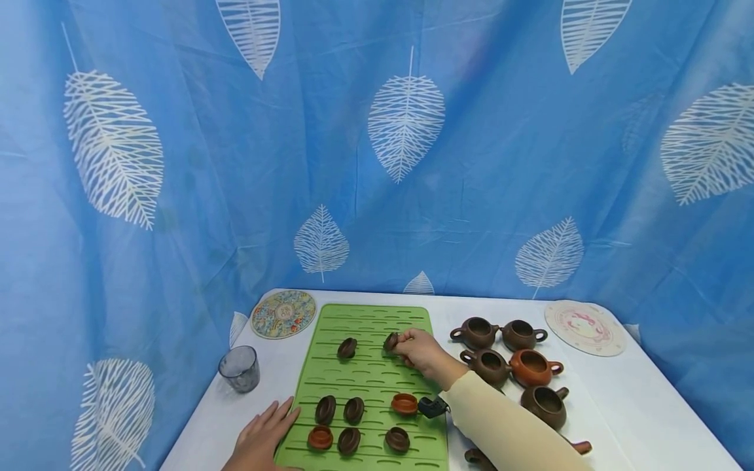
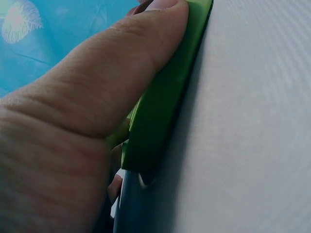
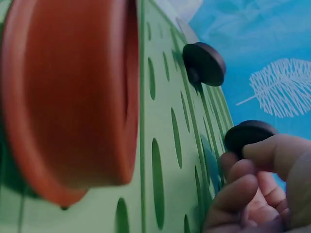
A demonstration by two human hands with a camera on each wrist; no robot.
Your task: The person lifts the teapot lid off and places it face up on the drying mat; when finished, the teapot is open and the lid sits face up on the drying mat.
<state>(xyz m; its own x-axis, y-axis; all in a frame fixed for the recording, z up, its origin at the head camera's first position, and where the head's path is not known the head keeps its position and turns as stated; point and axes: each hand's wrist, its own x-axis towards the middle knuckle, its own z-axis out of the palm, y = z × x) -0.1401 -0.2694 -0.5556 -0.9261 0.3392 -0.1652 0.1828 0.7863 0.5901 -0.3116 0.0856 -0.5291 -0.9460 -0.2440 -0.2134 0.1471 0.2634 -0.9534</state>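
Near the upper right of the green slotted mat [image 1: 377, 366], my right hand [image 1: 425, 354] pinches a small dark brown teapot lid [image 1: 391, 342] between thumb and fingers. The right wrist view shows the same lid [image 3: 248, 133] tilted at the fingertips, close to the mat. Another dark lid [image 1: 347, 348] leans on the mat to its left. Lower on the mat sit several more lids, among them an orange-brown lid [image 1: 404, 403] that looms large in the right wrist view. My left hand [image 1: 265, 432] rests by the mat's left edge, fingers extended; its thumb [image 2: 116, 68] lies over the mat's front edge.
Several lidless teapots [image 1: 489, 367], mostly dark brown, stand right of the mat, partly behind the right sleeve [image 1: 506, 425]. A grey glass [image 1: 240, 369] stands at left. Round patterned coasters lie at the back left [image 1: 284, 314] and back right [image 1: 586, 328]. A blue curtain [image 1: 377, 196] hangs behind.
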